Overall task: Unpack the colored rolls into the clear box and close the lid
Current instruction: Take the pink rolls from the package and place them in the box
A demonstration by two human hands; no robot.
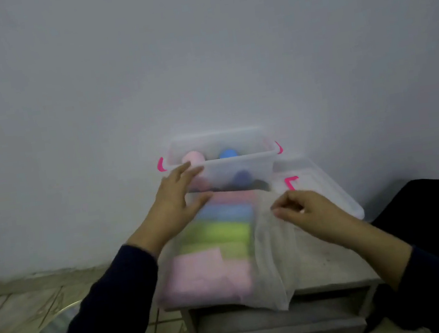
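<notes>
Rolls (222, 238) are mostly still packed in a see-through mesh bag (270, 265) lying on a small grey table (331, 263). Through the fabric you can make out pink at the far end, then blue, green, and a big pale pink one nearest the camera. The whole shot is pretty blurry, so an exact count isn't possible.

At the far end of the table, against the wall (198, 57), sits the clear box (235, 169) with its pink latches (160, 165), lid off. A pink roll (193, 157) and a blue roll (227, 153) are already inside, plus something darker lower down that I can't identify. The lid (323, 180) lies just to the right of the box, flat on the table, another pink clip showing on it.

Left hand (177, 197) is spread wide with straight fingers, laid against the near-left corner of the box and the far end of the bag. Right hand (305, 211) has its fingers curled in, pinching the loose mesh at the bag's right side.

Both arms are in dark sleeves (114, 306). Tiled floor (22, 309) shows on the left.
</notes>
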